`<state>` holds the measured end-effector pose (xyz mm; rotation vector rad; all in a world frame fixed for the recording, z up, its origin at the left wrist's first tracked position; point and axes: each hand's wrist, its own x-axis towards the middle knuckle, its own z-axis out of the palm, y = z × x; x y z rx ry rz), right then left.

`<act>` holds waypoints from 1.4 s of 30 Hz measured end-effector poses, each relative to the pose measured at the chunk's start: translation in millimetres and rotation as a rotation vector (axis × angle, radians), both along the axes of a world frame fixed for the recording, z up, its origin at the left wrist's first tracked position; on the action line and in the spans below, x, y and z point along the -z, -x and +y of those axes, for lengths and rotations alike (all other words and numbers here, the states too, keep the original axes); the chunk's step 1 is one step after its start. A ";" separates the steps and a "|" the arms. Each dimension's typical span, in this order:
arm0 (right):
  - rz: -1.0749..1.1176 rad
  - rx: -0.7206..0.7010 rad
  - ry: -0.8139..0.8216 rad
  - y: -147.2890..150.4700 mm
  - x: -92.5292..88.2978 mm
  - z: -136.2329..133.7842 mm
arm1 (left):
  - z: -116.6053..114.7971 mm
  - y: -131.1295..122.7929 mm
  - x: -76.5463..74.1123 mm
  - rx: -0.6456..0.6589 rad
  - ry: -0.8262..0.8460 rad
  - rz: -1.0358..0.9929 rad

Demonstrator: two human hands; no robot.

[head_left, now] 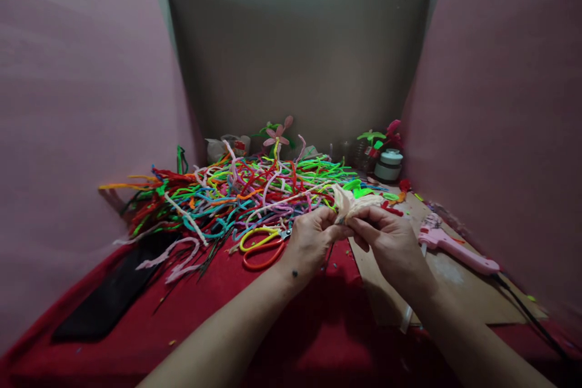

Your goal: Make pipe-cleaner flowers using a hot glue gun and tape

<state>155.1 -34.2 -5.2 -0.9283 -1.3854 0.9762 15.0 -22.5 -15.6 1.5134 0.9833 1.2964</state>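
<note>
Both my hands meet over the front of the table, pinching a cream-coloured pipe-cleaner flower (pixel 349 203) at its base. My left hand (pixel 313 239) has thumb and fingers closed on its left side. From the right, my right hand (pixel 388 242) grips the same base with its fingertips. Fuzzy cream petals fan out above the fingers; the bottom of the piece is hidden by them. Just left of my left hand lie scissors (pixel 264 248) with one yellow and one red handle loop. Behind the hands spreads a large heap of coloured pipe cleaners (pixel 254 188).
A pink glue gun (pixel 459 245) lies on a cardboard sheet (pixel 468 303) at right, its cord running to the front. A black flat object (pixel 104 297) is at left. Behind stand a pink flower (pixel 276 135) and a lidded jar (pixel 388 165). Pink walls (pixel 509 133) flank the red-covered table.
</note>
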 end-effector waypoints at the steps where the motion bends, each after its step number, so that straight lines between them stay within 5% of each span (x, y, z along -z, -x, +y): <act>1: 0.019 -0.006 0.022 0.2 0.9 0.3 | -0.4 0.1 0.8 -0.010 -0.014 0.011; 10: 0.200 -0.050 0.110 5.0 3.2 1.6 | -5.0 -1.7 2.5 -0.003 -0.020 0.001; 23: 0.320 -0.269 0.233 1.4 0.7 7.8 | -8.3 -1.9 -19.0 0.271 0.131 -0.166; 33: 0.509 -0.212 0.194 13.4 8.7 7.0 | -11.4 -0.8 -5.2 0.007 -0.114 0.224; 42: 0.428 -0.191 0.120 9.3 5.7 5.0 | -13.6 0.8 -23.4 0.128 -0.084 0.144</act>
